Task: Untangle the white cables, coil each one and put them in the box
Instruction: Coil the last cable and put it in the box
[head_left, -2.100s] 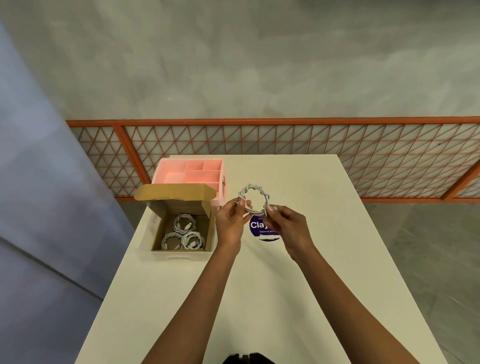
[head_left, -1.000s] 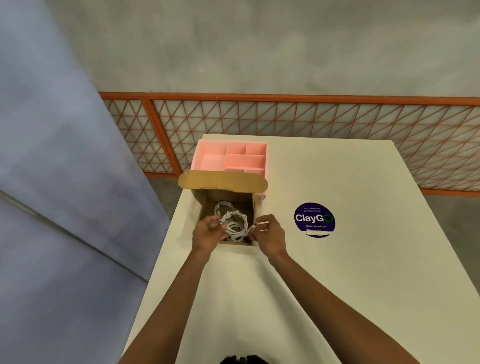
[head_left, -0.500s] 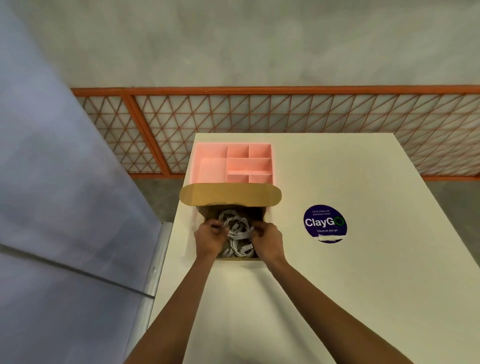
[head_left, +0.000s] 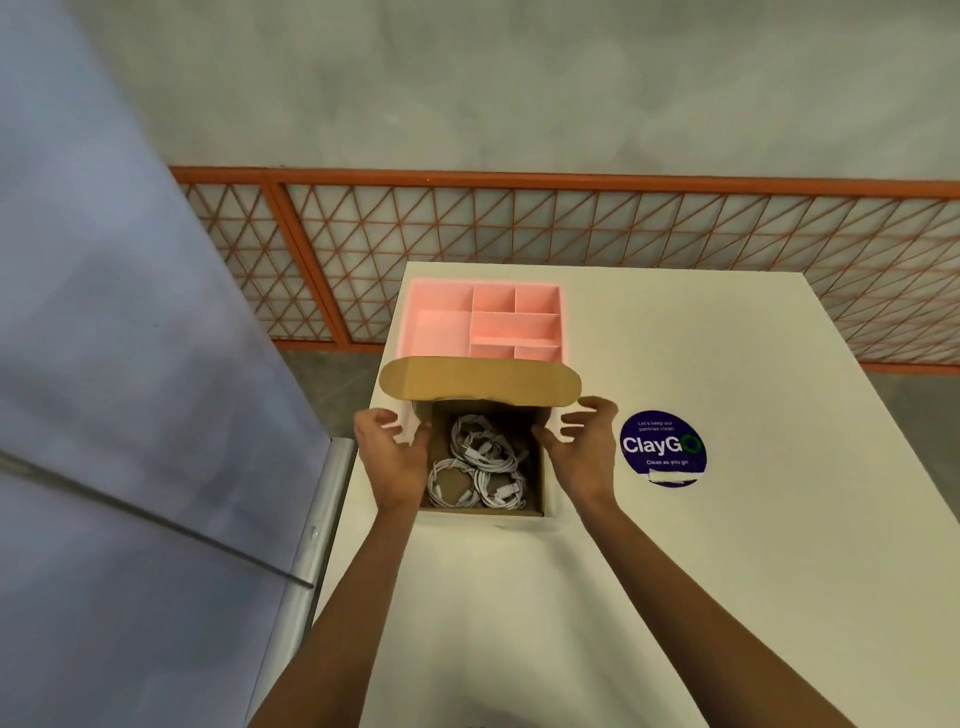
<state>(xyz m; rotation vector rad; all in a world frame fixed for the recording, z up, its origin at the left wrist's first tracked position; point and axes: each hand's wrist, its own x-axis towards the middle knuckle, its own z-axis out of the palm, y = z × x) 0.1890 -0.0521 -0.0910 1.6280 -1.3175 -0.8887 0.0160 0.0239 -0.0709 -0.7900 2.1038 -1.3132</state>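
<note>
White table (head_left: 675, 571): coiled white cables (head_left: 480, 462) sit inside open brown cardboard box (head_left: 536, 467). Left hand (head_left: 392, 452), right hand (head_left: 582, 447) flank it, fingers spread, empty. Likely lid next: fold flap (head_left: 478, 382) squarely, coils below rim.

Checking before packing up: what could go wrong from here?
The coiled white cables lie loose in the open brown cardboard box and might uncoil or catch under its raised flap. The box sits near the left edge of the white table; a push from the right hand might slide it off.
</note>
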